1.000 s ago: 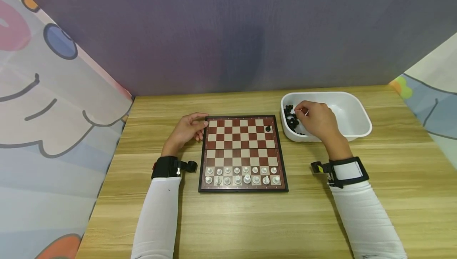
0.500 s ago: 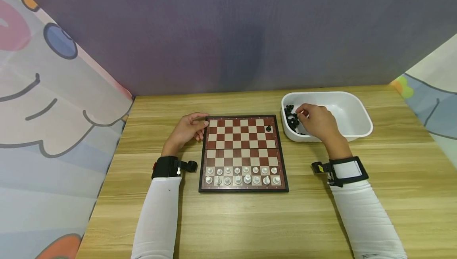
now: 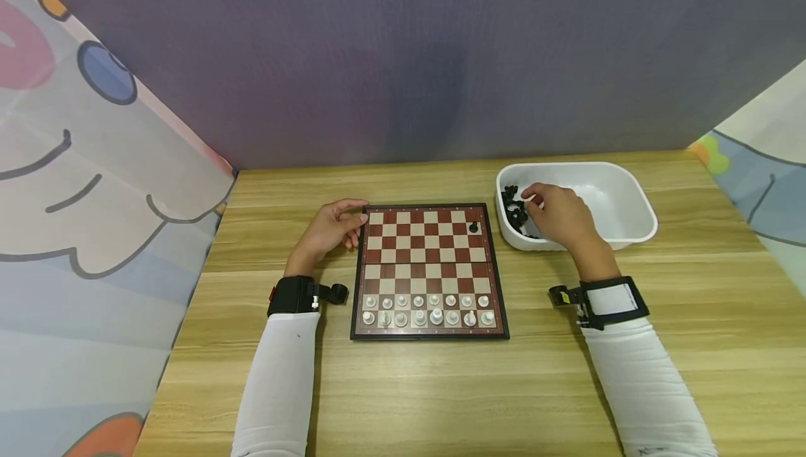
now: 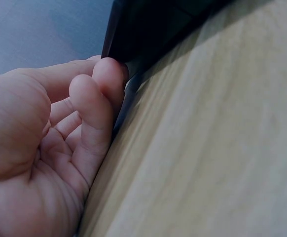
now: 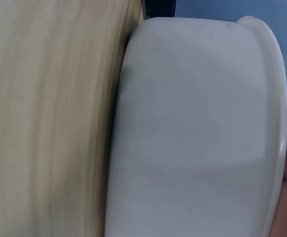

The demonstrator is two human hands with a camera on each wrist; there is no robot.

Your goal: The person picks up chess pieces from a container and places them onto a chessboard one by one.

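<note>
The magnetic-style chessboard [image 3: 425, 262] lies flat on the table. My left hand [image 3: 330, 225] holds its far left corner between thumb and fingers; the left wrist view shows the fingertips against the dark board edge [image 4: 148, 34]. White chess pieces [image 3: 436, 315] fill the two near rows. One black chess piece [image 3: 474, 227] stands near the far right corner. My right hand [image 3: 562, 213] reaches into the white tub [image 3: 620, 205], its curled fingers beside a heap of black chess pieces [image 3: 515, 216]. Whether it pinches one is hidden. The tub's wall [image 5: 197, 128] covers most of the right wrist view.
The wooden table [image 3: 428, 394] runs up to a dark grey panel [image 3: 403, 58] at the back. A cartoon-printed wall [image 3: 75, 233] borders the left side. The tub stands just right of the board, with a narrow gap between them.
My right hand has shifted very slightly down and right inside the tub over the last second. The left hand and the chess pieces on the board stay where they were.
</note>
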